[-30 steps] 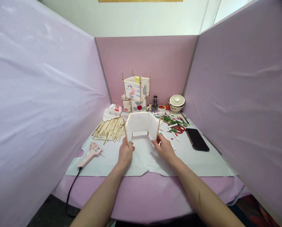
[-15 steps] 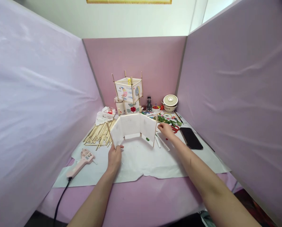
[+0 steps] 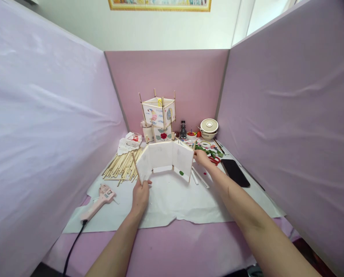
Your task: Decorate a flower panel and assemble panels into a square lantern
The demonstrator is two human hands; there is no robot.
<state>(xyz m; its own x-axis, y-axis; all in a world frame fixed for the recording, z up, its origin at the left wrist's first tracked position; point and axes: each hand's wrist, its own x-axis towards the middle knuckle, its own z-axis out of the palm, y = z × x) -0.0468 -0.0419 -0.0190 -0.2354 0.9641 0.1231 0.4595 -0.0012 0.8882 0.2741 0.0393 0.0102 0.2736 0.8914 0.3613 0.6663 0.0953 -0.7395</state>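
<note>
A folded white paper screen on wooden sticks (image 3: pixel 166 157) stands upright on the white sheet (image 3: pixel 174 200). My left hand (image 3: pixel 141 193) pinches its left end stick near the bottom. My right hand (image 3: pixel 202 157) is at the screen's right edge, by the top of the right end stick, beside green leaves (image 3: pixel 208 150) and red scissors (image 3: pixel 215 159). Whether its fingers grip the stick cannot be told. A small green speck sits on the right panel.
A pink glue gun (image 3: pixel 98 200) with a black cord lies at the left. A pile of wooden sticks (image 3: pixel 122 163) lies behind it. Two finished paper lanterns (image 3: pixel 159 115) stand stacked at the back. A black phone (image 3: pixel 235 173) lies at the right. Purple partitions enclose the table.
My right hand let go of the screen's right stick, reached right toward the scissors, then came back to the screen's right edge. The screen has opened wider and shifted left.
</note>
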